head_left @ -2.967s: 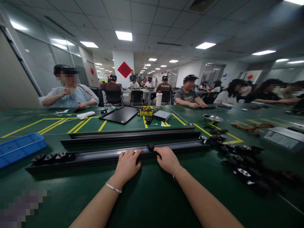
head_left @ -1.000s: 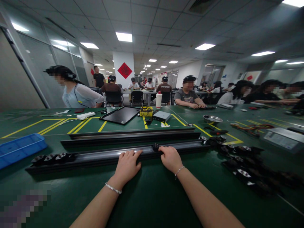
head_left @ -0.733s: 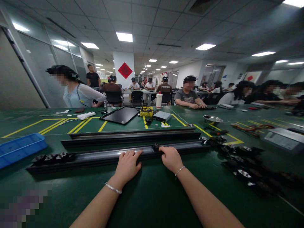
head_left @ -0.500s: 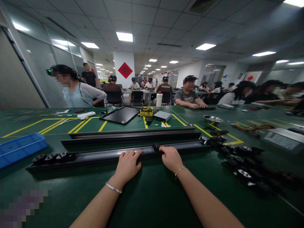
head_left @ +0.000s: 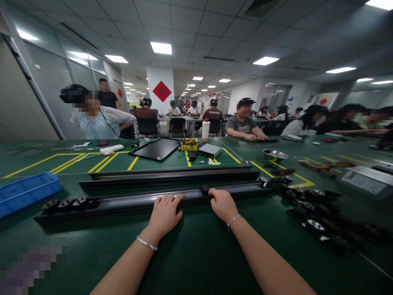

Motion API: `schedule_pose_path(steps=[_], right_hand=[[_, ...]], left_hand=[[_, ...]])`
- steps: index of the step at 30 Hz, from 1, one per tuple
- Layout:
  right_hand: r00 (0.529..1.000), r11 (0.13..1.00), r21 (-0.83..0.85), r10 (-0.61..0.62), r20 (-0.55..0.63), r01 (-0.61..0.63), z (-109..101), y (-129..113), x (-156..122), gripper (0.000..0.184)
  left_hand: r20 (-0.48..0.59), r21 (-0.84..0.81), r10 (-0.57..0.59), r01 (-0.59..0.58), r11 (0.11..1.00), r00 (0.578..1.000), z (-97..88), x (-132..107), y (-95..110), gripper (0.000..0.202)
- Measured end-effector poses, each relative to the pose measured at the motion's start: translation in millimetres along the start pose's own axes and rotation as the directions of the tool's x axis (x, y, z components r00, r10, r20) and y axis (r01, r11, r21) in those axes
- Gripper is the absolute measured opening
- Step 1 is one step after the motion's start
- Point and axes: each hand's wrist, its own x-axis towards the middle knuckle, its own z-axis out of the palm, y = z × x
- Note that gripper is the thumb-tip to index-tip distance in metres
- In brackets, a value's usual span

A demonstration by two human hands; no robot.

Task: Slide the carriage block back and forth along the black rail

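Note:
A long black rail [head_left: 129, 201] with a shiny inner channel lies across the table before me. My left hand [head_left: 166, 214] is closed over its near edge around the middle, fingers bent and thumb pointing right. In the channel stands a small black part [head_left: 204, 189]. My right hand [head_left: 223, 205] pinches this part from its right side; the fingertips are partly hidden. Several black pieces with metal bits [head_left: 72, 203] sit in the rail's left end. More loose black parts [head_left: 316, 223] are heaped to the right of the rail.
Two more black rails [head_left: 175, 176] lie just behind. A blue bin [head_left: 29, 190] is at left. Farther back are a black panel [head_left: 156, 148], a yellow basket [head_left: 189, 143], a grey box [head_left: 209, 150] and a metal bowl [head_left: 275, 154]. Several people sit around.
My right hand and the small black part have shifted slightly right along the channel. My left hand has stayed put. A person at the far left has turned and leaned left.

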Motion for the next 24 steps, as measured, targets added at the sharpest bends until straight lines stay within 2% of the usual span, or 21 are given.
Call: schedule_pose_path(steps=[8, 19, 24], right_hand=[[1.000, 0.999, 0.033, 0.005, -0.011, -0.005, 1, 1, 0, 0.027], [0.996, 0.996, 0.041, 0.083, -0.030, -0.082, -1, 10, 1, 0.024], [0.986, 0.992, 0.096, 0.096, -0.137, -0.084, 2, 10, 0, 0.023]], left_hand=[[0.024, 0.010, -0.012, 0.012, 1.000, 1.000, -2.8, -1, 1, 0.049], [0.001, 0.004, 0.006, -0.006, 1.000, 1.000, -1.6, -1, 0, 0.049], [0.005, 0.001, 0.008, -0.008, 1.000, 1.000, -1.8, -1, 0, 0.049]])
